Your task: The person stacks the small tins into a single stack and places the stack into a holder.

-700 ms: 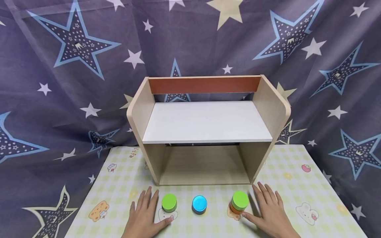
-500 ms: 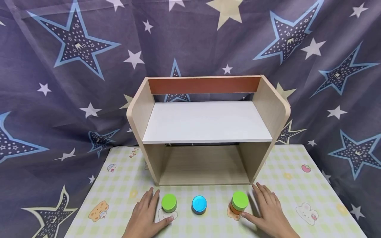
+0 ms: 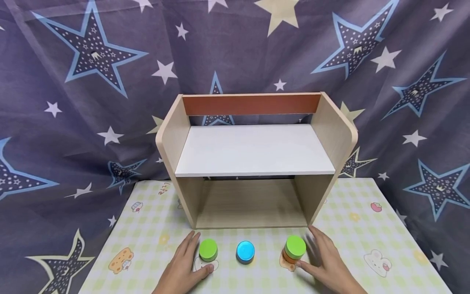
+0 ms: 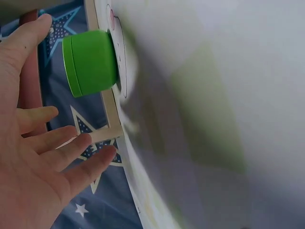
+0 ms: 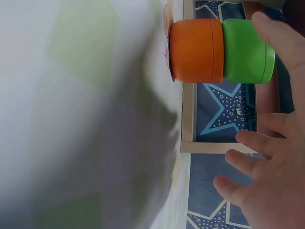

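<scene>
A small round green tub (image 3: 208, 250) stands on the table, with my left hand (image 3: 180, 263) beside it on the left. The left wrist view shows that hand's thumb and fingers spread around the green tub (image 4: 90, 62), apart from it. To its right stands a blue tub (image 3: 245, 252). Farther right, a second green tub (image 3: 295, 246) is stacked on an orange tub (image 3: 289, 258). My right hand (image 3: 328, 263) is on the right of this stack, its thumb tip close to the orange tub. In the right wrist view its fingers (image 5: 250, 164) are loosely bent and hold nothing.
A wooden shelf unit (image 3: 255, 204) with a white middle board (image 3: 255, 151) stands right behind the tubs. The table wears a green-checked cloth (image 3: 367, 228) with printed pictures. A dark curtain (image 3: 235, 49) with stars hangs behind.
The spread fingers of both hands have drawn together and the hands have turned more onto their edges, palms facing inward. The tubs and the shelf stay where they were.
</scene>
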A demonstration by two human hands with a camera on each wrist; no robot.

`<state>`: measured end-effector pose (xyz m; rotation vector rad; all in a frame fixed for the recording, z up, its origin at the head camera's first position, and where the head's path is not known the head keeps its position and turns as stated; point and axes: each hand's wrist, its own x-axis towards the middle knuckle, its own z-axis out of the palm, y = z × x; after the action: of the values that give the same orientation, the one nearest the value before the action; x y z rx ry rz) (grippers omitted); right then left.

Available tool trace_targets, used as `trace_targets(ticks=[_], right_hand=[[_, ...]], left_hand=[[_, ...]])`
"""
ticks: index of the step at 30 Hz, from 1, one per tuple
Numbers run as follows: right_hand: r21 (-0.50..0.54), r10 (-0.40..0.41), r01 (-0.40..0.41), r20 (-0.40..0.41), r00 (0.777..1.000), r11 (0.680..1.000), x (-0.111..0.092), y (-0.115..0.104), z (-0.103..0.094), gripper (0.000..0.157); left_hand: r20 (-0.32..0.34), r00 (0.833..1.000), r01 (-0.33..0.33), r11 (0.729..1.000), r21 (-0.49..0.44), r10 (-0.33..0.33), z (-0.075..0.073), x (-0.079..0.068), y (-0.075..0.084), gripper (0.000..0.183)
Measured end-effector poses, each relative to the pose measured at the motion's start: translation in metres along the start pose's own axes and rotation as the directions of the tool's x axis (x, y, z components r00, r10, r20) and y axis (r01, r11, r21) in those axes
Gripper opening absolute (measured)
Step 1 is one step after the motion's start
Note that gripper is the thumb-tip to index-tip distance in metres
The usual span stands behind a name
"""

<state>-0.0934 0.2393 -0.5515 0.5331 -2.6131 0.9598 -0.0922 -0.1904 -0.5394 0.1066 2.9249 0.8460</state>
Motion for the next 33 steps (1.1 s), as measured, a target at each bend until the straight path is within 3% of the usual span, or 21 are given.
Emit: trace_targets(ticks=[8, 19, 33], right_hand=[[0.086, 0.107, -0.113, 0.075, 0.991, 0.99, -0.001, -0.002, 0.008, 0.102], [0.169, 0.095, -0.105, 0.067, 0.993, 0.98, 0.001, -0.003, 0.016, 0.096], [0.339, 0.243, -0.302, 0.205, 0.948, 0.891, 0.003, -0.007, 0.02, 0.089]], left_hand=[[-0.014, 0.997, -0.079, 0.994, -0.077, 0.078, 0.004, 0.002, -0.001, 0.097], [-0.037, 0.989, -0.145, 0.98, -0.133, 0.141, 0.008, 0.004, -0.001, 0.087], [-0.017, 0.995, -0.1, 0.981, -0.166, 0.098, 0.013, 0.007, 0.0, 0.083]])
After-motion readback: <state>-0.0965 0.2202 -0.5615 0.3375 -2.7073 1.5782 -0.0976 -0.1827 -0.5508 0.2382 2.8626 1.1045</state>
